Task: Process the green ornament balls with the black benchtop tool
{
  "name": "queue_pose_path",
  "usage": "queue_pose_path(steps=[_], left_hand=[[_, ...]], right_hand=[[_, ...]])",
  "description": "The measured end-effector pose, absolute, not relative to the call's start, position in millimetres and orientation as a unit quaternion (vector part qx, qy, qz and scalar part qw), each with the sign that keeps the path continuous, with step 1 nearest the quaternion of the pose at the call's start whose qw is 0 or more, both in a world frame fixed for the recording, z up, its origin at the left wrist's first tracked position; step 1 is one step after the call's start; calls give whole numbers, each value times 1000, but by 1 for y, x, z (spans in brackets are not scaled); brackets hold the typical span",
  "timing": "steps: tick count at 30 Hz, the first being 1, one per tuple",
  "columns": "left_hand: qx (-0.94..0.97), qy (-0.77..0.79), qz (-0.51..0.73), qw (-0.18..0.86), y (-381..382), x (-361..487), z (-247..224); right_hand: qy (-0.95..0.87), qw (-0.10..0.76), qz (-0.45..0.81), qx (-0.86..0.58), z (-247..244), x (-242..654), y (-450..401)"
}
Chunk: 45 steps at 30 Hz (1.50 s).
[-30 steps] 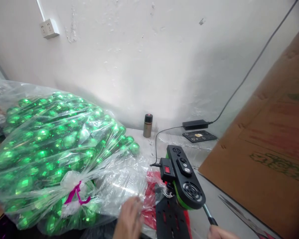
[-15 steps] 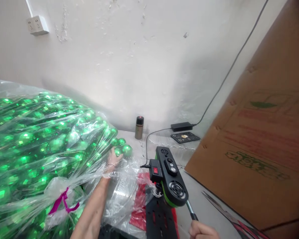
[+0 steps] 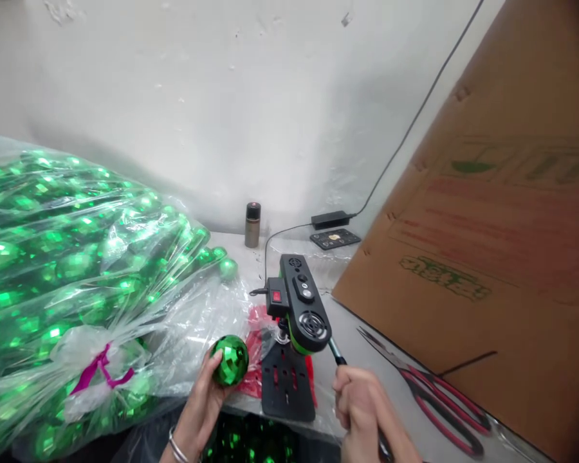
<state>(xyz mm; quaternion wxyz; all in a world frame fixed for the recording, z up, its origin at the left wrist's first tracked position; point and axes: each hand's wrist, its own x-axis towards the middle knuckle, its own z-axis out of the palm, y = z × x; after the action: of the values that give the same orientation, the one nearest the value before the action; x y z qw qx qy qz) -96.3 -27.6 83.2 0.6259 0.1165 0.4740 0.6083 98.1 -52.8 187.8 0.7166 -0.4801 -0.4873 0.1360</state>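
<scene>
A shiny green faceted ball (image 3: 230, 361) rests in my left hand (image 3: 206, 392), whose fingers curve round its left side. My right hand (image 3: 361, 405) grips the dark handle (image 3: 338, 355) of a rod that reaches up to a black and green device (image 3: 305, 305) with round grilles. This device stands on a black slotted plate (image 3: 288, 386), over red plastic (image 3: 251, 379). On the left lies a large clear bag (image 3: 101, 257) full of green balls, tied with a purple ribbon (image 3: 101, 371). A few loose balls (image 3: 228, 269) sit by its right edge.
Behind the device stand a small bottle (image 3: 252, 226), a black adapter (image 3: 330, 220) with a cable and a dark flat tray (image 3: 334, 239). Red-handled scissors (image 3: 444, 402) lie at the right beside a big cardboard box (image 3: 463, 225). More green balls (image 3: 251, 440) show below the table edge.
My left hand has come back from the loose balls toward the front, now with one ball in it. More of my right hand shows on the handle. The view has shifted, and the scissors show more fully.
</scene>
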Motion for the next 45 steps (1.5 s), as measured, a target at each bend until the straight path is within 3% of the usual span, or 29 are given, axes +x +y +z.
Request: queue_pose_path(steps=[3,6,10,20,27,37,45], left_hand=[[223,528,585,574,-37,-79,71],[371,601,547,449,-30,-61,57],[534,585,513,332,-16,-37,39],[639,568,488,175,-5,-15,14],[654,574,463,170,-11,-9,16],[611,523,506,311,1,-3,21],[583,538,514,327,0,2,24]], right_hand=[[-552,703,102,-438,185,110,-47],[-583,693,75,-418,186,116,-45],[-603,677,66,-417,186,117,-47],[-605,679,78,-410,181,117,-50],[-611,677,75,-404,187,116,-50],[-571,693,105,-427,188,110,-54],[-575,706,70,-408,172,109,-50]])
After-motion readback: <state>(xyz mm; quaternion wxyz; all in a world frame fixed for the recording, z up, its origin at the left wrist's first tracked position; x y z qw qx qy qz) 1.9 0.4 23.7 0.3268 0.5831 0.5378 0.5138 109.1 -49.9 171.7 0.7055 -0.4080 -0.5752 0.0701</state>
